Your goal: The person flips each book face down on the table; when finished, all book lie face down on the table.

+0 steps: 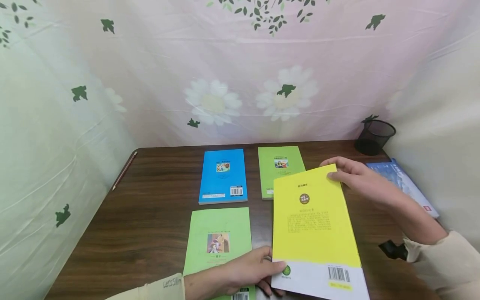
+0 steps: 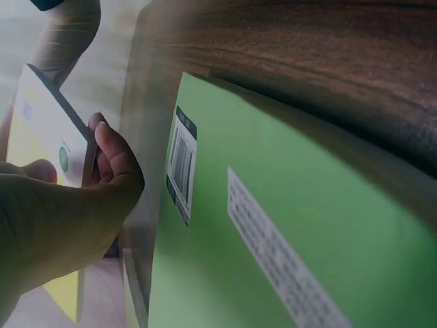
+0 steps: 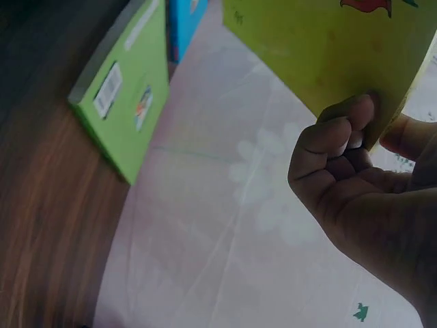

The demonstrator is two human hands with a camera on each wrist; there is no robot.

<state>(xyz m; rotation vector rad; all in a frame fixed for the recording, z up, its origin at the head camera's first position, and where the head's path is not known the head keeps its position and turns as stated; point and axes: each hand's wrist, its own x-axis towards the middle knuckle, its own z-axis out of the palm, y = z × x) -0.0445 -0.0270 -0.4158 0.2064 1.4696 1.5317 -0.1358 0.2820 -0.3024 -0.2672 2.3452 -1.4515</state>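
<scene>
A yellow book (image 1: 311, 216) with a white band along its bottom is held up off the table, its printed back toward the head camera. My left hand (image 1: 249, 268) pinches its lower left corner, thumb on the near face. At the upper right corner my right hand (image 1: 356, 179) grips it between thumb and curled fingers; the right wrist view shows those fingers (image 3: 334, 140) behind the cover. Beneath my left forearm lies a green book (image 1: 221, 225) with a small picture. A second green book (image 1: 279, 162), partly hidden by the yellow one, and a blue book (image 1: 223, 177) lie farther back.
A black mesh pen holder (image 1: 375, 135) stands at the back right corner. Near it, a blue-and-white book (image 1: 405, 185) lies by the right edge. A pencil (image 1: 124, 171) lies along the left edge. Patterned cloth (image 1: 240, 62) hangs behind the wooden table (image 1: 150, 225) and at both sides.
</scene>
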